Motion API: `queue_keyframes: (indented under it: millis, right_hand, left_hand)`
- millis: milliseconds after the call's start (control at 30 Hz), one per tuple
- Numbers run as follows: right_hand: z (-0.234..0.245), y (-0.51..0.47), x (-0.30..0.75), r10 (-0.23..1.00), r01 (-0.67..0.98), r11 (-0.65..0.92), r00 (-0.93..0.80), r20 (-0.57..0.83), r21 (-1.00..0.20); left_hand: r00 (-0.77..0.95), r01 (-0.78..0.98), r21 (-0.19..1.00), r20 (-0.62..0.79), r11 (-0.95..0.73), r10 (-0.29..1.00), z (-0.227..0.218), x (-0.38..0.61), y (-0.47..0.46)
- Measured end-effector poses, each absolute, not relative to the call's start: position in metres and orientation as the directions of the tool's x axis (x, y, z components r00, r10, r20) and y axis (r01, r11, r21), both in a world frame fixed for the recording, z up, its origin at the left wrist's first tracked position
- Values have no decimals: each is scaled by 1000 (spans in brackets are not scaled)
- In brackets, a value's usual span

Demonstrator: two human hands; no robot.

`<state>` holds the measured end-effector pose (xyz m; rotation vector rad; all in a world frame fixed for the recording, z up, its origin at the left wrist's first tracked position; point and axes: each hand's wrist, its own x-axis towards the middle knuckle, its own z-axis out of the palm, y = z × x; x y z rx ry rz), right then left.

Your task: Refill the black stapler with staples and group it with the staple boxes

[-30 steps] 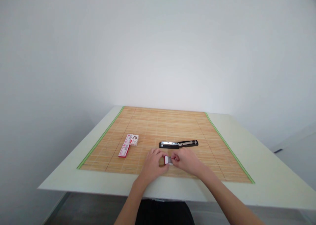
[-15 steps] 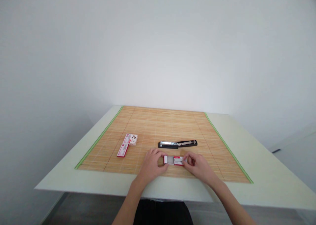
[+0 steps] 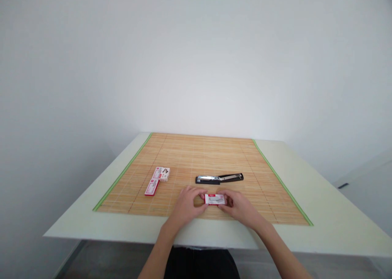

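A small red and white staple box [image 3: 214,199] lies on the bamboo mat, its printed sleeve covering nearly all of the tray. My left hand [image 3: 187,203] pinches its left end between thumb and fingers. At the right end, the thumb and fingers of my right hand [image 3: 240,207] grip the same box. Just beyond both hands is a black stapler [image 3: 208,180], spread open with its metal rail exposed. Whatever the box contains is hidden.
On the left of the bamboo mat [image 3: 196,152] are two flat red and white boxes [image 3: 152,187] and a smaller white box [image 3: 164,174], touching one another. The mat has green edging and lies on a white table [image 3: 76,226]. A pale wall stands behind.
The staple box has been slid shut: its tray was drawn out and exposed, and now the sleeve covers it. My right hand has moved left, closer to my left hand.
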<state>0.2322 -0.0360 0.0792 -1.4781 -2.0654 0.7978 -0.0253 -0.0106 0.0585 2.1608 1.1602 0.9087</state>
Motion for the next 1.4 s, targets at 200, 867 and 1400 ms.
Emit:
queue_keyframes:
  millis: [200, 867, 1400]
  right_hand:
    - [86, -35, 219, 946, 682, 258, -321, 37, -684]
    - [100, -4, 203, 960, 763, 280, -207, 190, -583]
    - [99, 11, 193, 948, 785, 315, -290, 133, -533]
  left_hand:
    - [396, 496, 717, 315, -490, 863, 57, -24, -13]
    - [376, 694, 559, 255, -453, 891, 57, -31, 39]
    - [375, 669, 590, 258, -452, 891, 65, -29, 25]
